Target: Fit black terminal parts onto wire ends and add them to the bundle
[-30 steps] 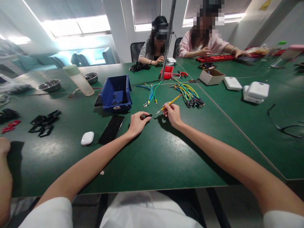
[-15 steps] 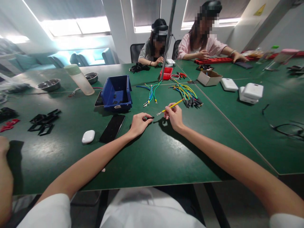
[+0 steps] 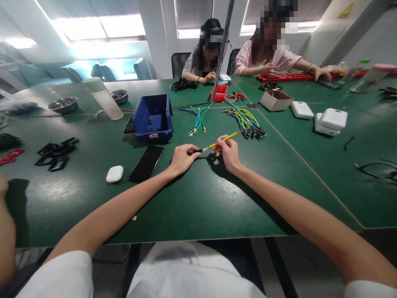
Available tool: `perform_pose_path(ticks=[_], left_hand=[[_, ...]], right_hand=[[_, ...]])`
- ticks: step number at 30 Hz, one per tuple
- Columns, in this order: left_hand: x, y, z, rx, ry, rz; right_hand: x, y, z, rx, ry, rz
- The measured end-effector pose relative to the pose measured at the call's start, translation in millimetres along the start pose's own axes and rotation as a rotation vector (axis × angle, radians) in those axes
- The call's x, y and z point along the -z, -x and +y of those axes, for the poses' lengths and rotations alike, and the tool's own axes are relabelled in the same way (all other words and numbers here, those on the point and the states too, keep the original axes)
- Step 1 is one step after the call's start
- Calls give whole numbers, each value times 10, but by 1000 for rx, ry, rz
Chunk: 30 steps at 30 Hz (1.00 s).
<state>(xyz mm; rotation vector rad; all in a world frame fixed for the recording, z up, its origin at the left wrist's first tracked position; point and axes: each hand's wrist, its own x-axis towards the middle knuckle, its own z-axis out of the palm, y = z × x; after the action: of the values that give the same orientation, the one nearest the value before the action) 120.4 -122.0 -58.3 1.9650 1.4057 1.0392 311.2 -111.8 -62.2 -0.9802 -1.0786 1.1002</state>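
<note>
My right hand [image 3: 228, 151] pinches a short yellow wire [image 3: 223, 139] that has a metal lug at its left end. In my left hand [image 3: 183, 158], thumb and fingers close on a small black sleeve [image 3: 197, 151], largely hidden by the fingers. The lug's tip meets the open end of the sleeve; whether it is inside I cannot tell. Beyond my hands lie a bundle of yellow, green and blue wires with black-covered ends [image 3: 248, 122] and a smaller group of blue and green wires with bare lugs [image 3: 198, 120].
A blue bin [image 3: 153, 118] holding small black pieces stands at the left, behind a black phone [image 3: 146, 164] and a white case [image 3: 114, 174]. Black frames [image 3: 57, 153] lie farther left. White boxes [image 3: 330, 121] and glasses [image 3: 376, 169] are at the right. Two people sit across the table.
The wire's metal lug and the black sleeve have come together; a gap separated them before. Both hands keep their grips, and the camera view has shifted slightly.
</note>
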Motion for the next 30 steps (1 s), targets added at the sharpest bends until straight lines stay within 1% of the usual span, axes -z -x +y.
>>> perform_pose_path(ticks=[23, 30], left_hand=[[-26, -4, 9, -13, -21, 24], [-17, 3, 21, -13, -15, 22]], right_hand=[[23, 3, 17, -6, 23, -34], [38, 10, 19, -13, 13, -63]])
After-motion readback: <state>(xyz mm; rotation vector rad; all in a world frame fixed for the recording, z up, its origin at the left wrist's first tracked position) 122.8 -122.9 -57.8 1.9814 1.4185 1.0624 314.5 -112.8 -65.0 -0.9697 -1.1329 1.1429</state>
